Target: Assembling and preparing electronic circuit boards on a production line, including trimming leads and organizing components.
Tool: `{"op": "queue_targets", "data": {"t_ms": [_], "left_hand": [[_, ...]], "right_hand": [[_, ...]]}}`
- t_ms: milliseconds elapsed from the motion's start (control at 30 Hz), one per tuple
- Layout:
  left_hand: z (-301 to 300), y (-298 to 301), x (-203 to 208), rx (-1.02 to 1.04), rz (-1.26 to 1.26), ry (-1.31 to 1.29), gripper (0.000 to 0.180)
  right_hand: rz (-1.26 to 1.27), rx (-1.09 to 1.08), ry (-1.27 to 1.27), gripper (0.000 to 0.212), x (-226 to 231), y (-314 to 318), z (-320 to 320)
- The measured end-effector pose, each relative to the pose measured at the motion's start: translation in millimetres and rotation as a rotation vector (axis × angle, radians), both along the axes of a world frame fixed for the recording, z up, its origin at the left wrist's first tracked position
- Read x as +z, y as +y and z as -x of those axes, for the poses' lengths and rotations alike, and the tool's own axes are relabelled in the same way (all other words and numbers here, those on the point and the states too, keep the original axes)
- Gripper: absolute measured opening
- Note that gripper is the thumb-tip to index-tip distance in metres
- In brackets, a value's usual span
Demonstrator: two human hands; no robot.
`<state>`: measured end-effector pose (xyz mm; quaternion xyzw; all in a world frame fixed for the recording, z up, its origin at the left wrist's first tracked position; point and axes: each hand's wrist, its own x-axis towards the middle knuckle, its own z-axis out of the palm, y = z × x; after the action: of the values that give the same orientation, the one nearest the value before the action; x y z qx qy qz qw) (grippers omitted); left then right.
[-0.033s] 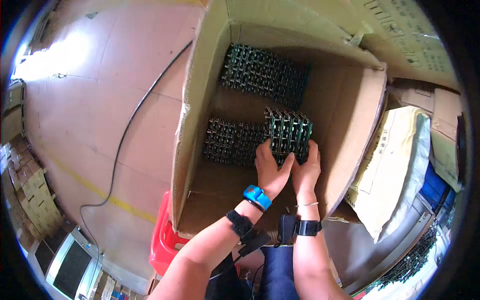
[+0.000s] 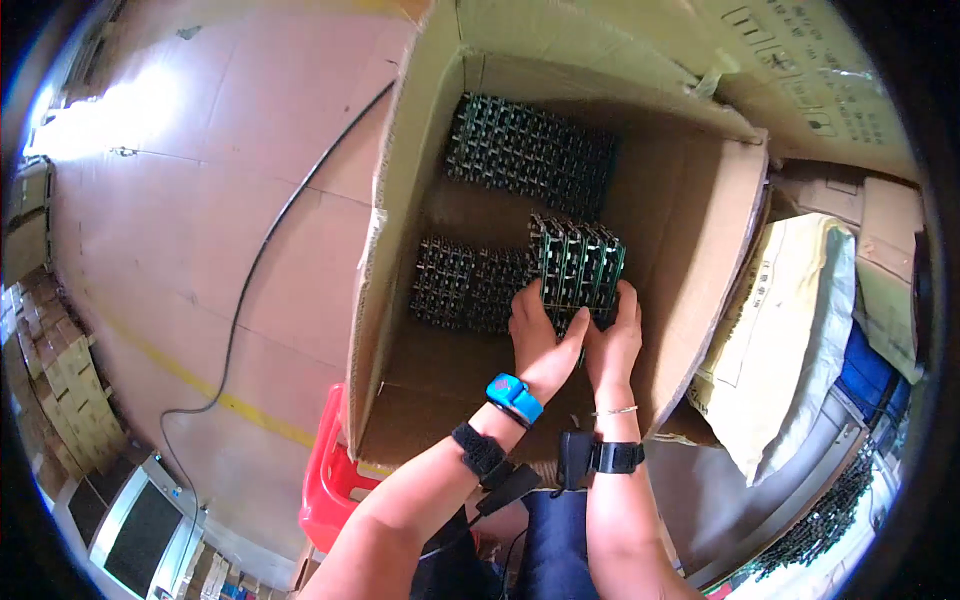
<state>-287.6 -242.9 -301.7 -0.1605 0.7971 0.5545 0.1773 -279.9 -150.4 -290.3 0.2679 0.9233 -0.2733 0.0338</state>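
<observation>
between left hand (image 2: pixel 541 340) and right hand (image 2: pixel 613 343) sits a circuit-board stack (image 2: pixel 580 265).

The floor (image 2: pixel 265 150) is dull pink, crossed by thin seams and a few dark marks. A faded yellow stripe (image 2: pixel 245 406) slants over it, and a black cable (image 2: pixel 268 240) curves across. Strong white glare (image 2: pixel 130 112) fills the upper left. A red plastic stool (image 2: pixel 322 490) stands below; brown block-like stacks (image 2: pixel 62 372) line the lower left edge.
</observation>
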Motion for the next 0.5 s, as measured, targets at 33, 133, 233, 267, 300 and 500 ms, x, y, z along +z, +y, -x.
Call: {"op": "queue_targets", "data": {"t_ms": [33,133,233,267,300,500], "left_hand": [[0.6,-2.3,11.8,0.011,0.027,0.015,0.063],[6.2,-5.9,51.0,-0.157,0.273,0.107,0.068],[13.6,-7.2,106.1,-0.345,0.479,0.149,0.068],[14.7,-6.9,125.3,-0.430,0.506,0.161,0.067],[14.5,-8.5,143.2,-0.515,0.539,0.173,0.067],[15.6,-61.0,233.6,-0.530,0.346,0.433,0.061]], "right_hand": [[0.005,0.004,0.016,0.053,7.1,-0.6,3.7],[0.426,-0.055,0.035,0.048,23.0,6.9,6.8],[0.968,-0.327,0.114,0.051,26.9,6.9,-5.7],[1.250,-0.507,0.126,0.052,17.1,14.2,-15.6],[1.496,-0.627,0.142,0.050,11.0,16.4,-24.2],[1.678,-0.403,0.285,0.052,91.7,12.8,-35.8]]}}
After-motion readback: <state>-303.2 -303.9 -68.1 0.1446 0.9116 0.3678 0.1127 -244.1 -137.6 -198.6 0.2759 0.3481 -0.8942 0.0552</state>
